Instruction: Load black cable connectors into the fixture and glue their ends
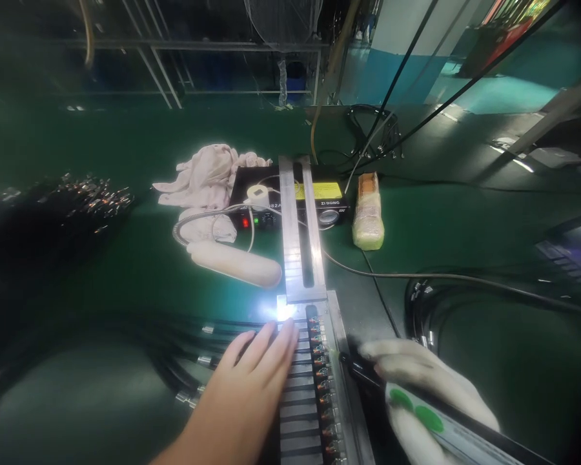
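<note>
My bare left hand (pixel 256 374) lies with fingers stretched out over thin black cables (pixel 300 372) laid side by side in a metal fixture (pixel 336 316). The fingertips reach close to a bright bluish-white glow. My right hand (pixel 426 381), in a white glove, is closed round a thick pen-shaped tool (pixel 452 433) with a black front end, a pale body and green round marks. Its tip points at the fixture's right side, beside a row of small connector ends with copper-coloured wires (pixel 323 387). Whether the tip touches them I cannot tell.
Beyond the fixture stands a black control box (pixel 256 177) with a slotted metal bar (pixel 293 252) in front. A white gooseneck lamp (pixel 237 263), crumpled white gloves (pixel 206 171) and a wrapped block (pixel 368 216) lie around it. Black cable bundles (pixel 419 316) lie on both sides.
</note>
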Demonstrator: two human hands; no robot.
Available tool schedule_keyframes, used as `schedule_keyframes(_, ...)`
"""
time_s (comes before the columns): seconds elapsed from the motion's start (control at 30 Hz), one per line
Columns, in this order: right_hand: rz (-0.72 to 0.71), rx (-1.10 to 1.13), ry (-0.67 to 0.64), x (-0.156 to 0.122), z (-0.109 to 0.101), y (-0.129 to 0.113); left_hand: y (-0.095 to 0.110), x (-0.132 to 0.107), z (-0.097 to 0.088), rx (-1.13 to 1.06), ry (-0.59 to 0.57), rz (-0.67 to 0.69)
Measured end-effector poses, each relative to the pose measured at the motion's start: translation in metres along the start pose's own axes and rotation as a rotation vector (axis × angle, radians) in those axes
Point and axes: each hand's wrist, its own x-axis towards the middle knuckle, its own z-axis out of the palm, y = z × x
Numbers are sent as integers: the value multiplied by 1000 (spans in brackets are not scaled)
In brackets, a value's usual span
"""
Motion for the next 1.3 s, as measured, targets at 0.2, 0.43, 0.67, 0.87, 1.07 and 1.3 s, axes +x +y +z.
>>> schedule_keyframes(0.2,43,-18,9,-12,4,-4,1,-2,1,-29,-36,-14)
schedule_keyframes(0.43,11,-2,-56,-7,2,-1,1,-2,1,-42,-21,-20)
schedule_keyframes(0.67,1,13,-131,-4,-1,-1,0,1,-2,-52,-18,-20)
schedule_keyframes(0.87,11,20,-122,-8,-4,3,-1,-2,0,-35,-29,8)
schedule_keyframes(1.07,8,16,-119,-11,-5,4,-1,-3,1,-18,-26,20)
schedule_keyframes(1.3,14,29,-142,-10,-6,5,0,-4,1,-37,-51,-10)
